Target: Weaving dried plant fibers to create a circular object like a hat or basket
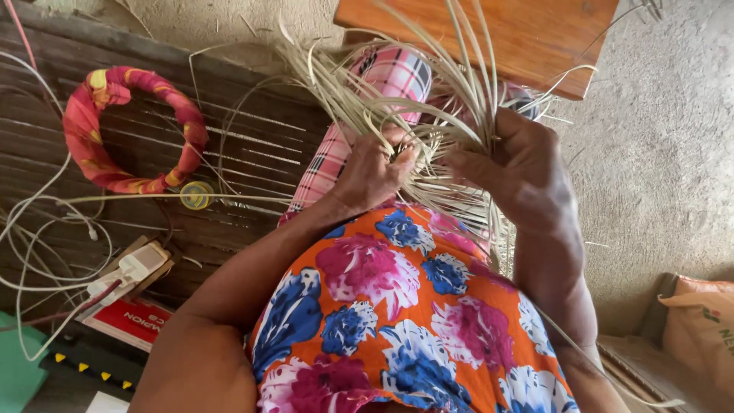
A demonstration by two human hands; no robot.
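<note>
- The person is holding a bundle of pale straw strips [397,99] over the lap, above the pink checked cloth [394,73] on the knees.
- The left hand [375,172] is pinching the woven knot of the bundle, fingers closed around the strips at its near end.
- The right hand [520,172] is gripping the same bundle just beside the left hand, fingers curled shut over a clutch of strips.
- The loose strips are fanning up and away from both hands, their long axis running from the grips toward the wooden stool [527,34] beyond the bundle.
- Both hands are sitting at the bundle's near end, almost touching one another; neither is clearly nearer to it.
- A red cloth ring [84,126] is lying well apart from the bundle, to its left, on the slatted mat [260,145].
</note>
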